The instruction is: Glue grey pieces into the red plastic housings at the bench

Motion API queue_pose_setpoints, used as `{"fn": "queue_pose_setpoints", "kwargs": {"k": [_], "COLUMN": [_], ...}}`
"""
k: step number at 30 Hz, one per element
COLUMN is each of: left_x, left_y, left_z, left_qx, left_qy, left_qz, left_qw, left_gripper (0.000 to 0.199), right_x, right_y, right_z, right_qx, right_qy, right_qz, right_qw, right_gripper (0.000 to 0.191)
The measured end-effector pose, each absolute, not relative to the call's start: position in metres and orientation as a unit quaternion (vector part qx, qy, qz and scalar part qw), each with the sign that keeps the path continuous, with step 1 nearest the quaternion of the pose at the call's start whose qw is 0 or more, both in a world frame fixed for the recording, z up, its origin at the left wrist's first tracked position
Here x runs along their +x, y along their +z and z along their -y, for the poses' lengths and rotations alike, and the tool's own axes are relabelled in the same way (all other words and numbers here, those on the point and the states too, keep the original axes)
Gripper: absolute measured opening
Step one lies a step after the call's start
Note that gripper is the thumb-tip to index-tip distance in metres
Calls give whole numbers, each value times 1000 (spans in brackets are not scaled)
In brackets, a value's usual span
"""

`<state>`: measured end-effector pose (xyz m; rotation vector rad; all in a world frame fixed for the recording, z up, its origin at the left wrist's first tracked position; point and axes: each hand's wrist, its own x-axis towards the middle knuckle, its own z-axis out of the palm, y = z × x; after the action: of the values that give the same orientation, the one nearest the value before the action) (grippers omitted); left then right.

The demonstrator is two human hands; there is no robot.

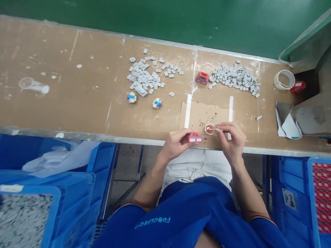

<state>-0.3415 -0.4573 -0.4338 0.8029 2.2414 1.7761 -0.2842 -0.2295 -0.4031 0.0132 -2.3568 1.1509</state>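
My left hand (176, 144) grips a small red toy part (194, 137) with two pale windows, near the table's front edge. Pinched between the fingers of my right hand (231, 139) is a thin stick (214, 129). Its tip is in a small round dish (209, 130) of reddish stuff. The dish sits on a cardboard sheet (199, 113) between two white tape strips. Another red part (202, 78) stands farther back, between two heaps of small grey pieces (144, 74), (235, 77).
Two taped bundles (131, 97), (157, 103) lie left of centre. A tape roll (284, 80), another red piece (298, 87) and a metal box (312, 119) are at the right. Blue crates (57, 199), (291, 203) flank me below the table.
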Motion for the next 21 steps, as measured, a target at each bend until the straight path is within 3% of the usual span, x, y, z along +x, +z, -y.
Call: {"fn": "queue_pose_setpoints", "kwargs": {"k": [5, 8, 14, 21], "left_x": [-343, -344, -343, -343], "left_y": [-433, -437, -440, -437], "left_z": [459, 461, 463, 464], "left_qx": [277, 274, 262, 235], "left_qy": [597, 612, 640, 673], "left_qz": [-748, -737, -716, -693], "left_qw": [84, 85, 88, 108], "left_gripper": [24, 32, 39, 41], "right_x": [-318, -375, -477, -462], "right_y": [-389, -386, -406, -411], "right_z": [206, 178, 153, 150], "right_qx": [93, 103, 140, 87], "right_qy": [376, 314, 188, 148], "right_qz": [899, 925, 969, 978], "right_qw": [202, 189, 83, 119], "right_gripper": [32, 26, 27, 25]}}
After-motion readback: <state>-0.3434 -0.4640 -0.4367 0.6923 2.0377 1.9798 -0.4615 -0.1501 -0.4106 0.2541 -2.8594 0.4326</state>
